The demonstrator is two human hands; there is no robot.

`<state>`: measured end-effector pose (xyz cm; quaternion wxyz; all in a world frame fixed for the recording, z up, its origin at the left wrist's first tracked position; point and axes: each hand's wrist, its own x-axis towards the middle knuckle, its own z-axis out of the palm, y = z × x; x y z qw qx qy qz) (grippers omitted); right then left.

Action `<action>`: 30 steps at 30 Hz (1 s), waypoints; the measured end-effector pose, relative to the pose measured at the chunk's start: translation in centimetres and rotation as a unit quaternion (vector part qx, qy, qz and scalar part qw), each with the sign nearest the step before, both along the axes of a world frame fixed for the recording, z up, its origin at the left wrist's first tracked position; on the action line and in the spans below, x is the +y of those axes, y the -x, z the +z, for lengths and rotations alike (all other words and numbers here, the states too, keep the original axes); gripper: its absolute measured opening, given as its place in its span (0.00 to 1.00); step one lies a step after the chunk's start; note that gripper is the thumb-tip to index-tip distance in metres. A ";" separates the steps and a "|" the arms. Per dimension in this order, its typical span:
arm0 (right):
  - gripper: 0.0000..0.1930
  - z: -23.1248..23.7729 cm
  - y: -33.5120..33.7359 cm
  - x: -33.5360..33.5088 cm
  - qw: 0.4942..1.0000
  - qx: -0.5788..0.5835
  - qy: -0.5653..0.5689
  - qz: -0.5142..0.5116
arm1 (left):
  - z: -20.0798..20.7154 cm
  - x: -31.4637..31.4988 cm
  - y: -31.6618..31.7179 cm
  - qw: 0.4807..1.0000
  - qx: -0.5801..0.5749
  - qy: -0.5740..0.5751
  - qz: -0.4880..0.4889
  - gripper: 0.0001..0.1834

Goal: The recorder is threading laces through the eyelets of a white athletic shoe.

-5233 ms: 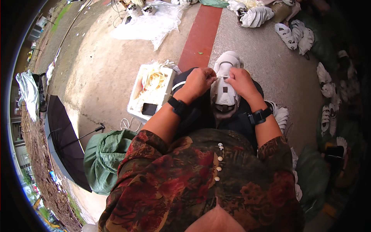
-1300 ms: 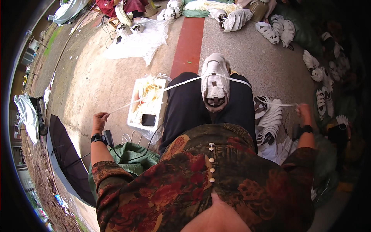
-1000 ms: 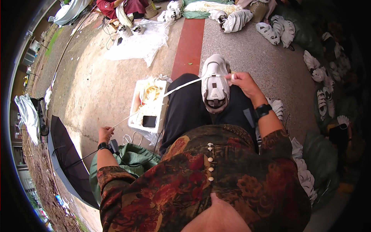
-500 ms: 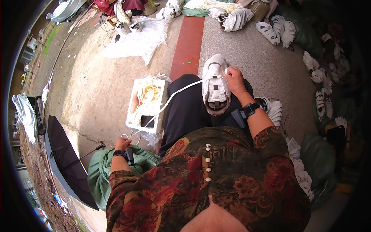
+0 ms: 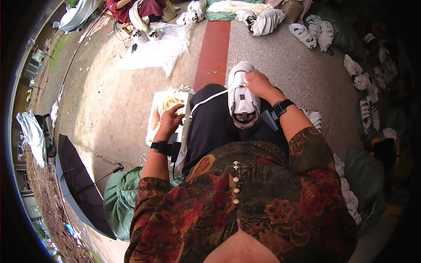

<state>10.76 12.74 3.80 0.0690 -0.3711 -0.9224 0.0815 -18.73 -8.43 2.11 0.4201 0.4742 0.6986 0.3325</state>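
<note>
A white shoe (image 5: 244,98) with dark openings in its upper rests on my dark-trousered lap, its toe pointing away from me. My right hand (image 5: 259,84) is closed at the shoe's right side, fingertips bent over the upper; it appears to pinch the lace there, though the fingers cover the spot. A flat white shoelace (image 5: 210,98) runs from the shoe leftward across my left thigh. Over the white box (image 5: 149,139) beside that thigh, my left hand (image 5: 170,124) has its fingers apart and curved, close to the lace. Cream laces (image 5: 169,100) lie heaped in the box.
An open dark umbrella (image 5: 81,184) and a green sack (image 5: 120,197) lie at the left. Clear plastic sheeting (image 5: 155,52) covers ground ahead. Bundled white shoe parts (image 5: 267,23) lie at the back and right. Another person (image 5: 127,11) sits at the far left.
My left hand has risen from low beside the green sack to above the box, and its fingers have spread. My right hand has shifted slightly left over the shoe.
</note>
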 end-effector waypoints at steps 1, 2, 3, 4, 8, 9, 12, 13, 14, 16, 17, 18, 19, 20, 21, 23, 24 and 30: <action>0.03 -0.6 -0.7 0.1 0.987 0.108 0.090 -0.081 | 1.3 1.2 -1.4 1.000 -0.018 -0.021 -0.012 0.19; 0.05 -0.8 -1.2 0.1 0.947 0.213 0.177 -0.161 | 2.1 2.3 -2.8 0.997 -0.044 -0.050 -0.036 0.17; 0.05 -1.0 -1.0 -0.5 0.948 0.213 0.178 -0.159 | 2.4 3.1 -4.0 0.993 -0.070 -0.079 -0.057 0.15; 0.07 -1.1 -0.5 -1.5 0.942 0.252 0.130 -0.182 | 2.1 4.0 -5.1 0.987 -0.058 -0.125 -0.085 0.14; 0.07 -0.8 -0.1 -3.8 0.961 0.207 -0.002 -0.181 | 3.4 7.4 -10.5 0.958 0.013 -0.239 -0.158 0.09; 0.07 -0.4 0.0 -4.2 0.972 0.163 -0.044 -0.165 | 3.6 8.3 -11.7 0.938 0.031 -0.299 -0.175 0.08; 0.09 2.2 -0.3 -5.9 0.983 0.102 0.048 -0.144 | 3.9 9.7 -14.5 0.920 0.087 -0.333 -0.188 0.07; 0.10 2.2 -0.5 -5.9 0.986 0.075 0.069 -0.129 | 3.9 10.1 -15.2 0.920 0.086 -0.333 -0.188 0.07; 0.08 2.1 -0.6 -5.7 0.986 0.089 0.070 -0.121 | 3.8 10.4 -15.9 0.913 0.172 -0.309 -0.201 0.06; 0.07 1.2 -0.7 -4.4 0.987 0.081 0.056 -0.125 | 3.2 11.2 -16.9 0.880 0.296 -0.304 -0.216 0.07; 0.06 0.8 -0.7 -3.7 0.989 0.073 0.041 -0.124 | 2.6 11.4 -17.1 0.879 0.296 -0.304 -0.219 0.07; 0.06 0.8 -0.8 -3.2 0.988 0.074 0.043 -0.124 | 2.3 11.3 -17.3 0.865 0.329 -0.308 -0.220 0.08; 0.06 0.9 -0.9 -2.6 0.989 0.091 0.060 -0.099 | 2.1 11.3 -17.3 0.851 0.360 -0.312 -0.220 0.09; 0.06 0.9 -1.1 -2.2 0.989 0.108 0.076 -0.072 | 2.0 11.3 -17.1 0.851 0.361 -0.311 -0.222 0.09; 0.06 0.8 -1.6 -1.7 0.989 0.108 0.076 -0.072 | 2.0 11.4 -17.0 0.842 0.376 -0.300 -0.244 0.10; 0.05 0.6 -2.4 -0.8 0.958 0.183 0.215 -0.046 | 1.6 11.6 -16.9 0.832 0.391 -0.290 -0.265 0.11; 0.08 0.5 -2.5 -0.6 0.955 0.177 0.234 -0.044 | 1.1 11.6 -17.0 0.835 0.379 -0.315 -0.243 0.09; 0.10 0.3 -2.8 -2.1 0.908 0.322 0.252 -0.092 | 1.0 12.0 -17.5 0.877 0.331 -0.312 -0.155 0.08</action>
